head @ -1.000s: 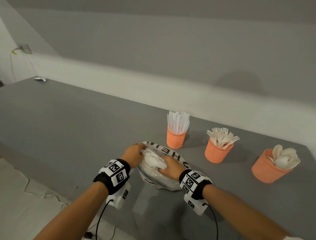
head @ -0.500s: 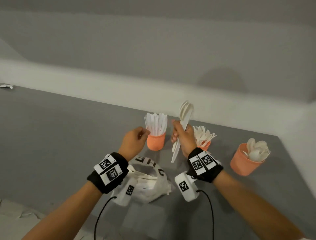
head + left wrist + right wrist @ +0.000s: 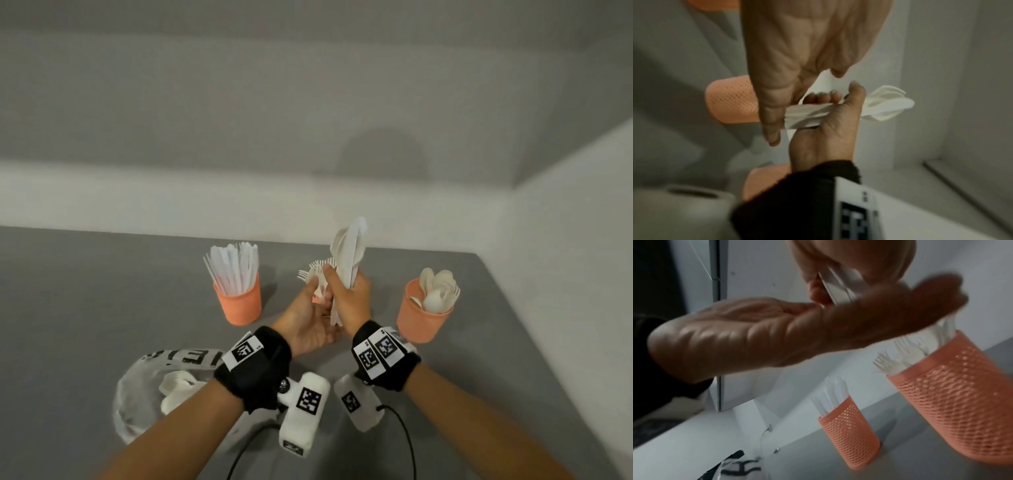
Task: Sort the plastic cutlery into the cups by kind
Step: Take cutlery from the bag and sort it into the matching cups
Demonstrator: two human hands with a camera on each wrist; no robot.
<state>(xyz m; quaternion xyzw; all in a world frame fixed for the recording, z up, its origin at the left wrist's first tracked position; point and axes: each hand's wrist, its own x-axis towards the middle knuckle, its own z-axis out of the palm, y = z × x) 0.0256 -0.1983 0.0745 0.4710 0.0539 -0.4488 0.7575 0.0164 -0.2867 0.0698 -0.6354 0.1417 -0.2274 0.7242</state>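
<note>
My right hand [image 3: 351, 299] grips a bundle of white plastic spoons [image 3: 349, 253] by the handles, bowls up, above the table. My left hand [image 3: 308, 322] lies open, palm up, against the lower ends of the handles [image 3: 805, 113]. Three orange mesh cups stand in a row. The left cup [image 3: 239, 303] holds knives. The middle cup [image 3: 953, 402] holds forks [image 3: 313, 274] and is mostly hidden behind my hands in the head view. The right cup [image 3: 423, 317] holds spoons. A clear plastic bag [image 3: 144, 397] with more white cutlery lies near my left forearm.
The grey table [image 3: 102, 291] ends at a white wall behind the cups and another on the right. The bag [image 3: 735, 467] lies at the near left. Cables run from the wrist cameras at the near edge.
Both hands left the bag. My right hand lifted the spoon bundle and holds it upright. My left hand, curled by the knife cup half a second ago, has opened under the bundle's handles.
</note>
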